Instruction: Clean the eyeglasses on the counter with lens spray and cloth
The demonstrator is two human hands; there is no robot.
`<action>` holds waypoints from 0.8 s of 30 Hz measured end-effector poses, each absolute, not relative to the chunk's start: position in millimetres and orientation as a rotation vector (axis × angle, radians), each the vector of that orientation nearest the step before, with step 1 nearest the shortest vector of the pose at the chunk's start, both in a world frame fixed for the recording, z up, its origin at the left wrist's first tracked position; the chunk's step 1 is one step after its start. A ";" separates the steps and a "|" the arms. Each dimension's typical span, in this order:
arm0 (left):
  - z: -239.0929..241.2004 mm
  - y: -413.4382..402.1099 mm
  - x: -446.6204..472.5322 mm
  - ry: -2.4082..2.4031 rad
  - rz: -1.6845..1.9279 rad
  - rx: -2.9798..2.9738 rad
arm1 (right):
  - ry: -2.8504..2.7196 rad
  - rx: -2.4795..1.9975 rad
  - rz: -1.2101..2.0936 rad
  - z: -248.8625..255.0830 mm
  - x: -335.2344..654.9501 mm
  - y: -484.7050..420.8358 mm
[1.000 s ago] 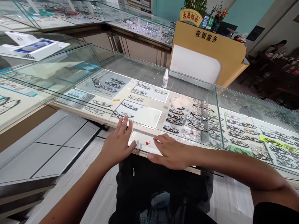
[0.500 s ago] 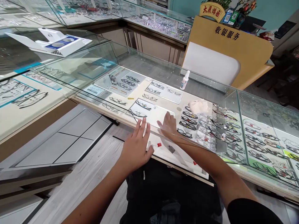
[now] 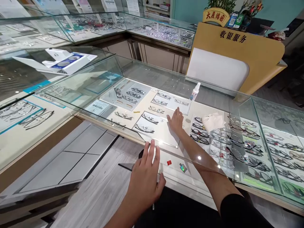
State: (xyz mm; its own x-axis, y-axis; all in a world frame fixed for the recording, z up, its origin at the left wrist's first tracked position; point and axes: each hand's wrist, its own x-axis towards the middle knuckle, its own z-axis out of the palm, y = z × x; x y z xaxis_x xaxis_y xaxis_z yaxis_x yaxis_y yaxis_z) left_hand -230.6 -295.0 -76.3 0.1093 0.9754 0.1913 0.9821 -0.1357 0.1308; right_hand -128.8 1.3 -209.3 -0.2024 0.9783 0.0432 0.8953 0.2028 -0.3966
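Observation:
My right hand (image 3: pixel 176 122) reaches inside the glass display case, thumb apart from the fingers, and nothing shows in its grasp. It is over the right end of a white display board (image 3: pixel 163 134), which carries dark-framed glasses (image 3: pixel 150 118) and a second pair (image 3: pixel 144 128) at its left. Behind my fingertips lies another white board (image 3: pixel 172 105) with several eyeglasses. My left hand (image 3: pixel 148 172) hovers palm down at the case's front edge, its fingers stretched and holding nothing. Near it, a red tag (image 3: pixel 169 162) and a small shiny tag (image 3: pixel 183 167) lie on the front ledge.
A white spray bottle (image 3: pixel 195 91) stands near the case's back. A pale cloth (image 3: pixel 213 121) lies on rows of eyeglasses to the right. Glass panels (image 3: pixel 266 139) divide the case. An open white box (image 3: pixel 68 61) rests on the left counter; a yellow cash desk (image 3: pixel 261 47) stands behind.
My right hand has moved farther back into the case, towards the rear board. My left hand stays by the front edge, fingers still stretched. The camera view has shifted.

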 end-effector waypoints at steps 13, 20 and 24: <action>-96.1 -294.6 -238.4 -1.996 -0.456 -2.294 | -1.998 -1.941 0.435 -229.8 -127.2 89.7; -127.6 -300.6 -245.6 -1.972 -0.461 -2.302 | -2.115 -1.903 0.377 -249.0 -124.7 116.3; -133.1 -306.6 -252.0 -1.961 -0.355 -2.334 | -2.125 -1.934 0.361 -261.6 -125.4 128.8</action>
State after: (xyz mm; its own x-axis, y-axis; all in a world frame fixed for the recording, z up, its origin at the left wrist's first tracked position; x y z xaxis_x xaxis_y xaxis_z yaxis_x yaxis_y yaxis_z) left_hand -252.0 -306.6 -133.1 0.1582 0.9621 0.2220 0.9789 -0.1823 0.0926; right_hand -125.4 128.8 -261.6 -0.0913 0.9957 0.0145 0.9350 0.0907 -0.3430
